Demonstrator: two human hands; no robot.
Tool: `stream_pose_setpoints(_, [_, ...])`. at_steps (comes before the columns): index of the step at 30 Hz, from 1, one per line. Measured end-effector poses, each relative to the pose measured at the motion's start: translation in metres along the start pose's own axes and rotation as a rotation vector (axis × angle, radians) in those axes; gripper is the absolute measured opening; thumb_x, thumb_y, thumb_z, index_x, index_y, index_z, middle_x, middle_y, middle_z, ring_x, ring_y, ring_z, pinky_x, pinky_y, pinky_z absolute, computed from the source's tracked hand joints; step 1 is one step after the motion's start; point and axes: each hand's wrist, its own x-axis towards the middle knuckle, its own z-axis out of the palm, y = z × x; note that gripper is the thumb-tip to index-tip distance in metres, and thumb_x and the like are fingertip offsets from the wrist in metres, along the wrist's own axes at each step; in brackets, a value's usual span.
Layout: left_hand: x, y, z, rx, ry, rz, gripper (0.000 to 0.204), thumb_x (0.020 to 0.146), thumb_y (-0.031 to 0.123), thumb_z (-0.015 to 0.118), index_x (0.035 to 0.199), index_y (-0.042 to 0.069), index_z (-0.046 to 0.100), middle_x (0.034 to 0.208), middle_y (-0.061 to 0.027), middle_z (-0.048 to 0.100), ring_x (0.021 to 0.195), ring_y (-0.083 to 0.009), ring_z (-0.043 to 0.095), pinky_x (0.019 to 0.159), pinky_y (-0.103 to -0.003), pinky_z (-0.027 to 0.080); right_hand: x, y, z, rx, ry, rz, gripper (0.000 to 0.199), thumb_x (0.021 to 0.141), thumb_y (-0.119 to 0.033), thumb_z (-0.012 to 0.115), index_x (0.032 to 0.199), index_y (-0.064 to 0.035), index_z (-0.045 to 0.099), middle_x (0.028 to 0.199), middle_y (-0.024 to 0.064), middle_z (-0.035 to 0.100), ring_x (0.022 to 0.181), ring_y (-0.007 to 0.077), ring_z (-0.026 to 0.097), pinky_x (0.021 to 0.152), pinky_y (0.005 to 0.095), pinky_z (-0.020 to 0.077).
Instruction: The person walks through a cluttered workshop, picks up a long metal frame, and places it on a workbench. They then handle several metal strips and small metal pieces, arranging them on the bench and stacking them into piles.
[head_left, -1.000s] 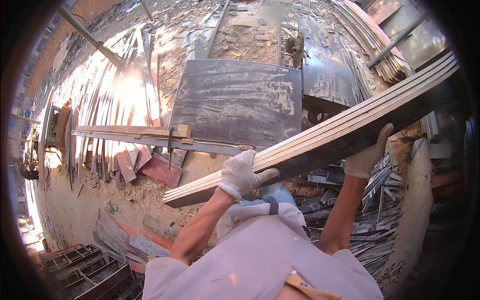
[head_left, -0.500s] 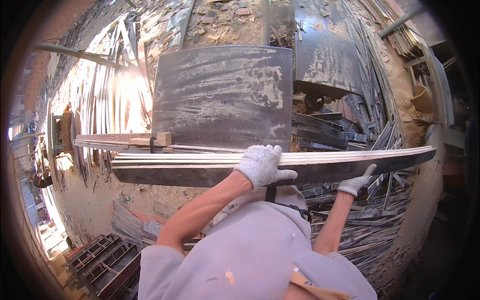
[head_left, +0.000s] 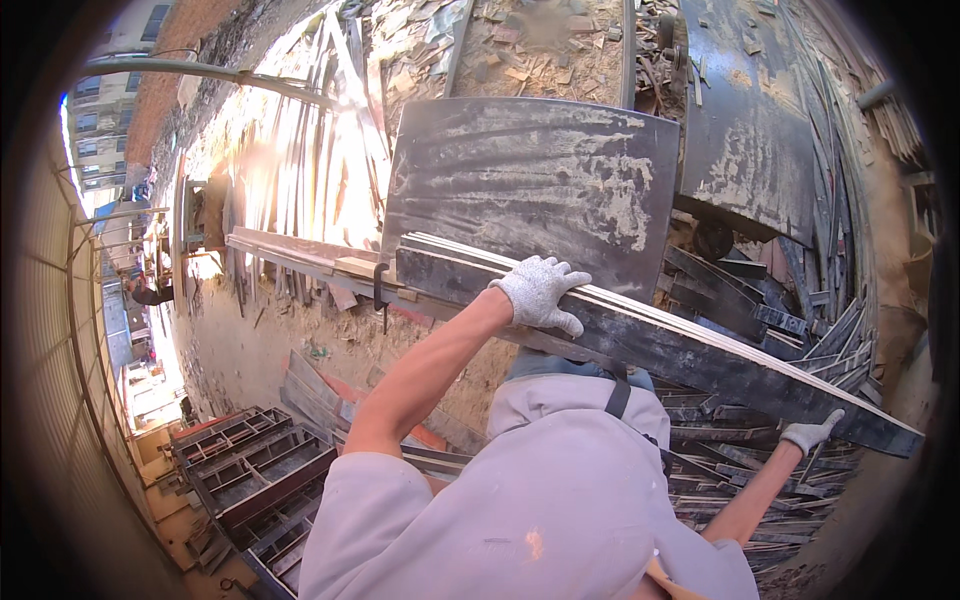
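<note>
A stack of long plywood strips [head_left: 690,352], dark on the near face and pale along the edges, slants across in front of me. Its left end rests over the dusty dark tabletop [head_left: 520,170], while the right end is nearer to me. My left hand [head_left: 543,295], in a grey glove, grips over the strips' upper edge, fingers on the far side and thumb on the dark face. Near the right end, my gloved right hand [head_left: 812,432] holds the strips from below, thumb along the near face; its other fingers are mostly hidden.
A wooden rail with a dark clamp [head_left: 380,286] runs along the table's near edge. To the right stands a second dark panel [head_left: 745,130] above a wheel [head_left: 713,239]. Scrap strips [head_left: 740,470] litter the ground at right. Metal frames [head_left: 255,480] lie at lower left.
The strips have swung from nearly level to a slant, their left end moving over the tabletop and their right end toward me. Both hands moved with them; my view turned left.
</note>
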Motion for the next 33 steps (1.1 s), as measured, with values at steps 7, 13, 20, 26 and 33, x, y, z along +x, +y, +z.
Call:
stream_pose_setpoints(7, [0.019, -0.011, 0.034, -0.030, 0.031, 0.006, 0.098, 0.081, 0.073, 0.074, 0.151, 0.009, 0.054, 0.122, -0.0174, 0.064, 0.120, -0.0370, 0.059, 0.106, -0.049, 0.046, -0.020, 0.002, 0.018, -0.403, 0.167, -0.215, 0.076, 0.100, -0.067, 0.056, 0.150, -0.0098, 0.058, 0.154, 0.0128, 0.058, 0.138, 0.0394, 0.055, 0.118, 0.0586, 0.0408])
stream_pose_setpoints(13, [0.009, -0.030, 0.051, -0.104, 0.137, 0.009, 0.094, 0.078, 0.074, 0.074, 0.144, 0.009, 0.059, 0.128, -0.0154, 0.065, 0.119, -0.0351, 0.061, 0.106, -0.048, 0.047, 0.003, 0.009, 0.016, -0.318, 0.142, -0.182, 0.073, 0.100, -0.064, 0.059, 0.148, -0.0095, 0.060, 0.152, 0.0117, 0.060, 0.136, 0.0375, 0.057, 0.118, 0.0563, 0.0418])
stream_pose_setpoints(20, [0.009, -0.044, 0.049, -0.164, 0.110, 0.012, 0.094, 0.078, 0.072, 0.076, 0.144, 0.007, 0.058, 0.141, -0.0162, 0.060, 0.133, -0.0366, 0.054, 0.114, -0.049, 0.042, -0.001, 0.024, 0.040, -0.261, 0.237, -0.129, 0.070, 0.099, -0.061, 0.062, 0.146, -0.0092, 0.061, 0.152, 0.0121, 0.060, 0.135, 0.0384, 0.057, 0.118, 0.0563, 0.0423])
stream_pose_setpoints(26, [-0.017, -0.075, 0.051, -0.121, 0.134, -0.001, 0.099, 0.069, 0.064, 0.085, 0.146, 0.010, 0.056, 0.143, -0.0145, 0.058, 0.136, -0.0372, 0.052, 0.117, -0.050, 0.041, 0.024, 0.039, 0.024, -0.257, 0.247, -0.080, 0.070, 0.099, -0.062, 0.063, 0.145, -0.0090, 0.062, 0.152, 0.0120, 0.061, 0.135, 0.0385, 0.057, 0.117, 0.0566, 0.0425])
stream_pose_setpoints(33, [-0.051, -0.110, 0.057, -0.019, 0.090, -0.173, 0.110, 0.063, 0.057, 0.090, 0.154, 0.014, 0.046, 0.149, -0.0138, 0.054, 0.144, -0.0369, 0.046, 0.129, -0.058, 0.026, 0.015, 0.050, 0.038, -0.168, 0.153, 0.041, 0.069, 0.109, -0.058, 0.043, 0.157, -0.0099, 0.050, 0.163, 0.0117, 0.048, 0.150, 0.0330, 0.043, 0.127, 0.0476, 0.0277])
